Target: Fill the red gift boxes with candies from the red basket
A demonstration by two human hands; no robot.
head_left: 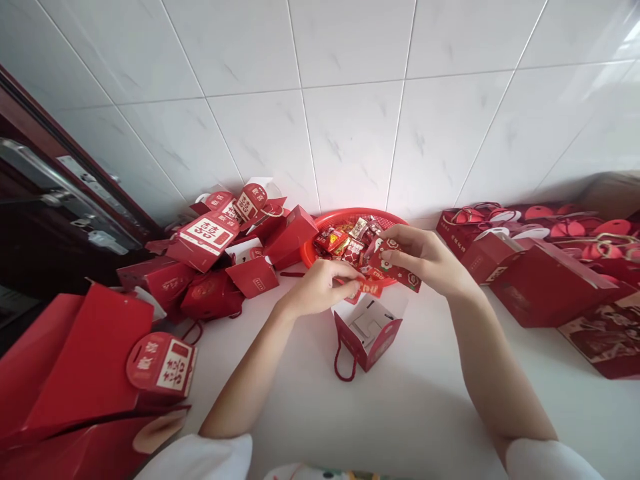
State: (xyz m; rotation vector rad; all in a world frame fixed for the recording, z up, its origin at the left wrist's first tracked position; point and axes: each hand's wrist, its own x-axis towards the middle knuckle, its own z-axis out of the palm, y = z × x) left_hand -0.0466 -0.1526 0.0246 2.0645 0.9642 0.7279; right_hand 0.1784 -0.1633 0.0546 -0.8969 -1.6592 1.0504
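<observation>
Between my left thumb and fingers is a small red candy packet (371,287) with pale lettering; my left hand (320,287) is closed on it. My right hand (425,257) grips a dark red packet printed with white flowers (395,264), held over the basket's front edge. Just below both hands stands a red gift box (369,337), its top open and its pale inside showing, with a red cord handle hanging on its left. Behind the hands, a round red plastic basket (345,215) holds wrapped candies (340,243), partly covered by my right hand.
Red gift boxes (210,233) lie piled to the left, with larger red boxes (90,367) at the near left. On the right, several corded red boxes (550,273) stand in rows. A tiled wall (350,133) closes off the back of the white table (400,413).
</observation>
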